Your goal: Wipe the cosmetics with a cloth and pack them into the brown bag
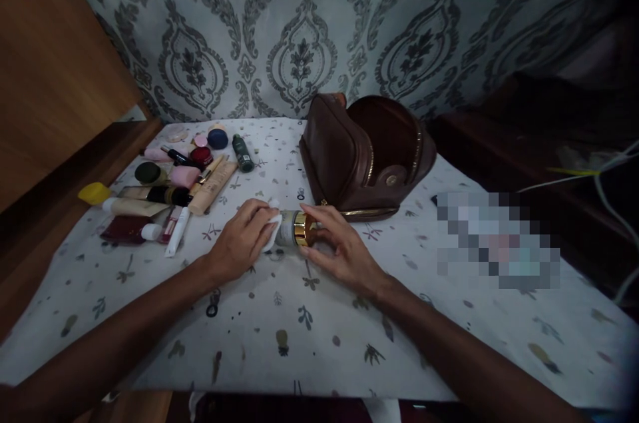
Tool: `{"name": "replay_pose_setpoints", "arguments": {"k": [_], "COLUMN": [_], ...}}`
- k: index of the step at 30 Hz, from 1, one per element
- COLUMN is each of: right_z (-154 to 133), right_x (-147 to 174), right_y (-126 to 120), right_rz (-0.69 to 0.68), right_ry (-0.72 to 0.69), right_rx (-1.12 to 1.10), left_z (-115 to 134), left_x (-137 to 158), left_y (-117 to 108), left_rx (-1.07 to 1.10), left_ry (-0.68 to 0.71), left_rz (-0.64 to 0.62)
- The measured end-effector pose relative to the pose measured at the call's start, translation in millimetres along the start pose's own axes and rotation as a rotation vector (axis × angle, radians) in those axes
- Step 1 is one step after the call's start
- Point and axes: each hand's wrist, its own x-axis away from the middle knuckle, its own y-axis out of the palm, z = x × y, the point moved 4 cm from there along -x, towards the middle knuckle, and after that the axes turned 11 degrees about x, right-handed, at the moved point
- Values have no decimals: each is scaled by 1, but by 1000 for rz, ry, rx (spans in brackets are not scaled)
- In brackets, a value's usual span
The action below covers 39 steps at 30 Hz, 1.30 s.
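Note:
Near the middle of the table a small clear jar [286, 228] with a shiny gold cap [301, 230] lies on its side between my hands. My right hand [344, 246] grips it at the cap end, thumb and fingers on either side. My left hand [247, 236] is closed on a folded white wipe [272, 236], pressed against the jar's other end. Just behind my right hand sits a brown leather bag [344, 150], its zipped top gaping open and its inside dark.
Cosmetics crowd the left side, among them a dark green bottle [243, 153], a beige tube [213, 188] and a dark red bottle [122, 230]. A pixelated object [496, 240] lies at the right. Patterned fabric [304, 50] hangs behind; cables [599, 173] run along the right.

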Motion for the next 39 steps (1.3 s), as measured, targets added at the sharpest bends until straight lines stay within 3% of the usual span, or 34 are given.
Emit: {"name": "replay_pose_setpoints", "arguments": {"k": [3, 10, 15, 19, 28, 35, 39], "right_z": [0, 0, 7, 6, 5, 6, 4], "right_x": [-1, 1, 1, 0, 4, 1, 2], "right_y": [-1, -2, -4, -3, 0, -2, 0], "right_rz": [17, 111, 116, 69, 130, 111, 114], "right_ry": [-6, 9, 77, 41, 29, 66, 82], "right_rx": [7, 164, 195, 189, 153, 126, 114], "left_z": [7, 31, 16, 5, 28, 4, 7], "left_x": [0, 4, 2, 3, 6, 4, 4], "left_y": [-1, 6, 5, 3, 9, 6, 5], "left_rx": [-24, -166, -119, -50, -129, -56, -51], "left_ry": [43, 292, 163, 36, 272, 55, 63], "left_rz": [2, -2, -12, -3, 10, -11, -3]}}
